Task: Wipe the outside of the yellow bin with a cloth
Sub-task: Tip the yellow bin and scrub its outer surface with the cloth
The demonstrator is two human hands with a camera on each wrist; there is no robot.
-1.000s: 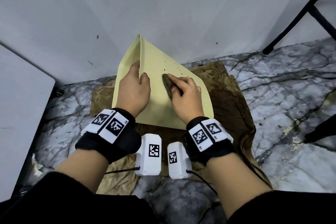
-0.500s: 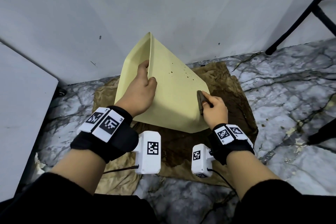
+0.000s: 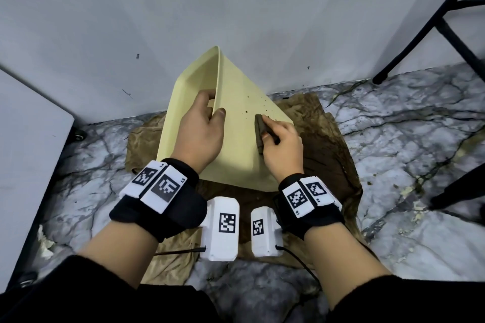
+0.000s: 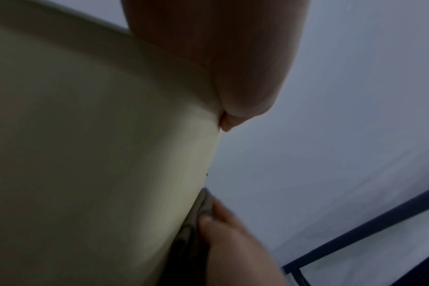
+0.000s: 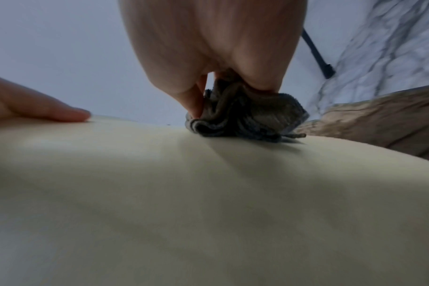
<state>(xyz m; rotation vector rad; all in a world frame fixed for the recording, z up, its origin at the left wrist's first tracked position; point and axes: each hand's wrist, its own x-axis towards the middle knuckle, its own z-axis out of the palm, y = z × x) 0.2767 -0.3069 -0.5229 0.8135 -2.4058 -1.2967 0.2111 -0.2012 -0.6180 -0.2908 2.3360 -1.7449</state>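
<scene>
Yellow bin [image 3: 236, 144]: tipped on its side on brown cloth [image 3: 328, 155], mouth facing left, pale, dark-speckled
Left hand [image 3: 200, 128]: grips rim
Right hand [image 3: 282, 144]: presses bunched rag [image 3: 259, 134] against the wall

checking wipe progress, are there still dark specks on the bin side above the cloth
Yes, dark specks dot the yellow bin wall just above the cloth held by the right hand.

Left hand [image 3: 200, 128] clamped, thumb apart from fingers [image 3: 204, 95]; right hand [image 3: 282, 147] apparently pinching, fingers bunched.
</scene>
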